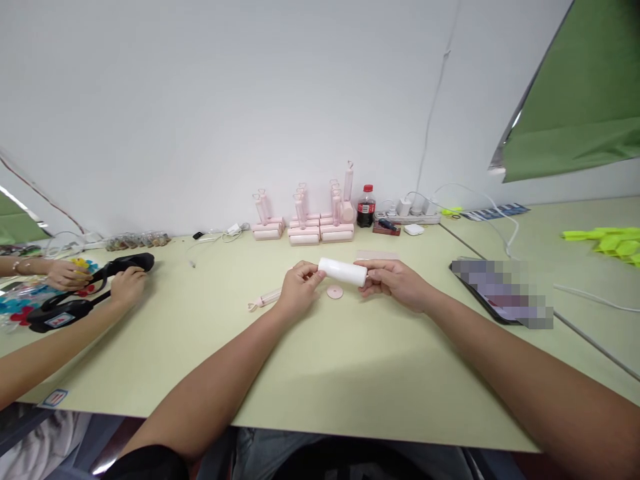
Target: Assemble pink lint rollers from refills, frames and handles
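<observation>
Left hand (301, 287) and right hand (395, 283) pinch roll (343, 272) at its two ends, above table (320, 380), between near and far edges. Left grip partly out of sight. Left hand covers part of handle (269, 297). Phone (493, 293) pixelated, unreadable. Bottle (367, 209) by far edge. Table pale green, against white wall (225, 100); green curtain (575, 100) cut off.

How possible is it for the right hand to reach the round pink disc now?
Probably yes, if it lets go: the right hand holds the white roll, but the pink disc lies uncovered nearby on the table.
</observation>
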`<state>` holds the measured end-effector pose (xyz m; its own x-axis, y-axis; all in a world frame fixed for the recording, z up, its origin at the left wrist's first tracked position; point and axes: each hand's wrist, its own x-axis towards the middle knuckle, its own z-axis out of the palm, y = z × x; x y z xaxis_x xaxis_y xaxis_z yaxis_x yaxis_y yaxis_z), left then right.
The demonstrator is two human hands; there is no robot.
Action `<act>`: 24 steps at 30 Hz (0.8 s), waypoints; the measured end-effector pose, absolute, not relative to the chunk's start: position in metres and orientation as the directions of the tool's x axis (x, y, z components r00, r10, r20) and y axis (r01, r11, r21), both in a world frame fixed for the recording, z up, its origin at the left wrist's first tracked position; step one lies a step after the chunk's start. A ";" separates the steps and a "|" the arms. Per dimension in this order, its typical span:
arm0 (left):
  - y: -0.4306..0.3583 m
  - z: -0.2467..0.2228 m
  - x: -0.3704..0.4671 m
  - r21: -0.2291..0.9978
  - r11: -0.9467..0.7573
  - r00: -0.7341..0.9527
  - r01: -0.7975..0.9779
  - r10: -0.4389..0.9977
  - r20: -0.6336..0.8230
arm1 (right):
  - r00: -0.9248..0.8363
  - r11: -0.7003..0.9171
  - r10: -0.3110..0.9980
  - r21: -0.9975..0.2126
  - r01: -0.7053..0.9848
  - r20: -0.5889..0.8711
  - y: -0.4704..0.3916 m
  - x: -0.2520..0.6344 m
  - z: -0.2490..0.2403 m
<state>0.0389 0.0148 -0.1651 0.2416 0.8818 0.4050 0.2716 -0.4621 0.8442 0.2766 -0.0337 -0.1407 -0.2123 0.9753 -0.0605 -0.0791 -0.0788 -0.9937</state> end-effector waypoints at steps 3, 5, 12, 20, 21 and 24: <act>0.014 -0.165 0.039 0.831 -0.475 0.252 0.289 0.875 0.413 | -0.191 -0.094 0.979 -0.991 -0.091 -0.075 -0.033 0.277 -0.142; 0.013 -0.164 0.039 0.824 -0.483 0.255 0.297 0.871 0.419 | -0.189 -0.094 0.979 -0.990 -0.101 -0.074 -0.033 0.276 -0.142; 0.010 -0.164 0.038 0.810 -0.502 0.256 0.304 0.862 0.438 | -0.187 -0.096 0.979 -0.992 -0.086 -0.079 -0.033 0.276 -0.141; 0.005 -0.161 0.040 0.800 -0.523 0.261 0.294 0.849 0.460 | -0.041 -0.023 0.999 -1.000 0.001 -0.023 -0.032 0.267 -0.140; 0.005 -0.161 0.040 0.800 -0.520 0.255 0.300 0.852 0.457 | -0.004 -0.016 1.000 -0.999 0.030 -0.016 -0.031 0.266 -0.141; 0.003 -0.161 0.041 0.794 -0.517 0.253 0.320 0.854 0.455 | 0.078 0.018 0.997 -0.991 0.131 0.028 -0.028 0.268 -0.145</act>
<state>0.0412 0.0030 -0.1610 0.2530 0.8540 0.4547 0.3197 -0.5174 0.7938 0.2676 -0.0279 -0.1450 0.0783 0.9965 0.0284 0.1310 0.0180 -0.9912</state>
